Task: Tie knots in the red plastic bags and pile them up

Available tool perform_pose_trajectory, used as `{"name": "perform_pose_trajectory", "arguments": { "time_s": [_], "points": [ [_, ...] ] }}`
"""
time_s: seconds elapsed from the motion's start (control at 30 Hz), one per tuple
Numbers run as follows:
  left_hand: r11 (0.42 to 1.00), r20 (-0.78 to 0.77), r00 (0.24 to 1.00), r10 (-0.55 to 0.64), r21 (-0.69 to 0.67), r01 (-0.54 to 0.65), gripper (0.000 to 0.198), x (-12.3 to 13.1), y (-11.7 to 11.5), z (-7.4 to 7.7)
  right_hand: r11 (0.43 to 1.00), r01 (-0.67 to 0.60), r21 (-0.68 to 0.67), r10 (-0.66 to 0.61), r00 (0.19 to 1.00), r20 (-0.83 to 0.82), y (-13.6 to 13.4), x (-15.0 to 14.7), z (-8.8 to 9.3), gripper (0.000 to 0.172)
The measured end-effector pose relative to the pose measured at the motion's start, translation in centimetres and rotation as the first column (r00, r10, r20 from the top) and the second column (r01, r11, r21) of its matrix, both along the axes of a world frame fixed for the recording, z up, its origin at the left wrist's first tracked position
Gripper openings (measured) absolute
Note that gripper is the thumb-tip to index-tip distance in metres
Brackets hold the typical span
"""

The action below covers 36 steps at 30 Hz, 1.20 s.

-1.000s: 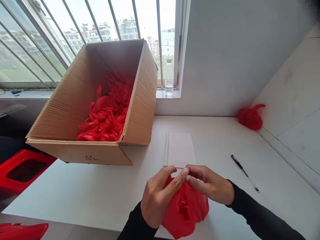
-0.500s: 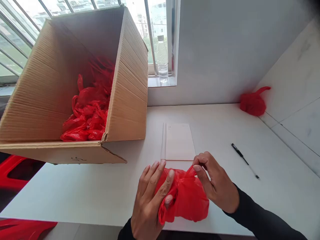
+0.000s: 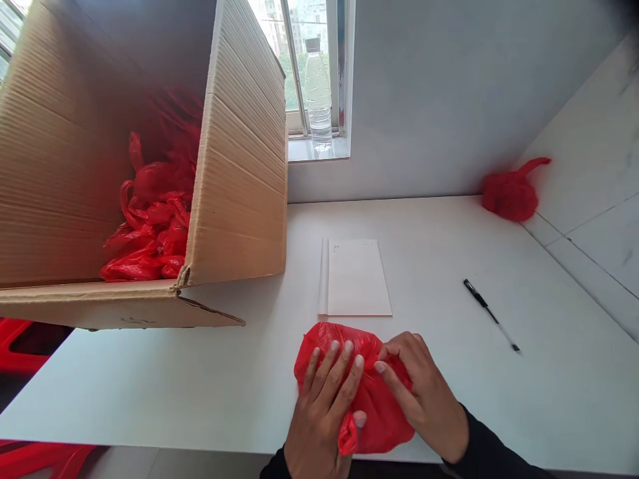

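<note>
Red bag lies on the surface near its front edge, partly under the left hand, whose fingers stretch flat across the bag's left part, thumb beside a bunched fold. The right hand is at its right side, thumb and fingertips drawn together against it; whether they pinch it cannot be told. Just beyond lies a booklet.

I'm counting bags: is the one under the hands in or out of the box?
Out: the red bag lies on the table, beneath the left hand, apart from the cardboard box.
</note>
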State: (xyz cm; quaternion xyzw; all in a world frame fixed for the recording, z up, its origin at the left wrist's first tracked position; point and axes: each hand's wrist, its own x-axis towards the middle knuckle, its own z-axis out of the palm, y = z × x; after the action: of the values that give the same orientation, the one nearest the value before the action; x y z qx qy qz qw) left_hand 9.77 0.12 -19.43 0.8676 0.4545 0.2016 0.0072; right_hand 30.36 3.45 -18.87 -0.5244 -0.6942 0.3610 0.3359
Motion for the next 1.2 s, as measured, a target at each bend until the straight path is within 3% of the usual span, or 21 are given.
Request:
{"name": "perform_pose_trajectory", "arguments": {
  "time_s": [0.07,0.2,0.4,0.5,0.63,0.73,0.87,0.97,1.07,1.2],
  "points": [
    [0.999,-0.075,0.996,0.037,-0.007,-0.037,0.055,0.6,0.3,-0.8,0.997,0.020,0.076,-0.021,1.000,0.015,-0.6,-0.7,-1.5,0.012],
    [0.997,-0.134,0.988,0.077,0.020,-0.075,0.057,1.1,0.5,-2.0,0.997,-0.015,0.071,0.015,1.000,-0.002,-1.8,-1.5,-4.3,0.013],
    [0.996,-0.079,0.993,0.083,0.032,-0.081,0.056,1.5,0.6,-2.3,0.999,-0.045,0.010,0.044,0.998,0.038,-2.3,-1.6,-5.8,0.027],
    [0.995,-0.029,0.997,0.071,-0.065,-0.072,0.055,1.1,0.4,-2.1,0.999,-0.035,-0.018,0.034,0.998,-0.062,-2.2,-1.1,-5.1,0.028],
    [0.966,0.266,0.938,0.222,-0.192,-0.174,0.048,0.4,-0.3,-1.1,0.990,0.030,-0.139,-0.069,0.956,-0.284,-2.2,-0.3,-2.3,0.029],
    [0.944,0.418,0.852,0.316,-0.233,-0.236,0.047,0.0,-0.5,0.3,0.951,0.073,-0.302,-0.210,0.867,-0.451,-2.0,-0.3,0.5,0.029],
    [0.924,0.471,0.797,0.378,-0.241,-0.296,0.046,-0.3,-0.4,1.5,0.939,0.032,-0.342,-0.266,0.698,-0.665,-1.1,-1.0,3.1,0.024],
    [0.934,0.426,0.831,0.358,-0.143,-0.329,0.047,-1.1,-0.3,1.0,0.933,-0.078,-0.351,-0.233,0.611,-0.756,-0.2,-1.1,3.2,0.018],
    [0.929,0.316,0.879,0.357,-0.022,-0.369,0.049,-2.2,-0.3,-0.4,0.901,-0.142,-0.409,-0.253,0.595,-0.763,0.4,-0.7,2.0,0.017],
    [0.891,0.245,0.857,0.453,-0.100,-0.443,0.049,-3.2,-0.5,-1.5,0.855,-0.107,-0.507,-0.333,0.636,-0.696,0.5,-0.1,0.2,0.024]
  ]
}}
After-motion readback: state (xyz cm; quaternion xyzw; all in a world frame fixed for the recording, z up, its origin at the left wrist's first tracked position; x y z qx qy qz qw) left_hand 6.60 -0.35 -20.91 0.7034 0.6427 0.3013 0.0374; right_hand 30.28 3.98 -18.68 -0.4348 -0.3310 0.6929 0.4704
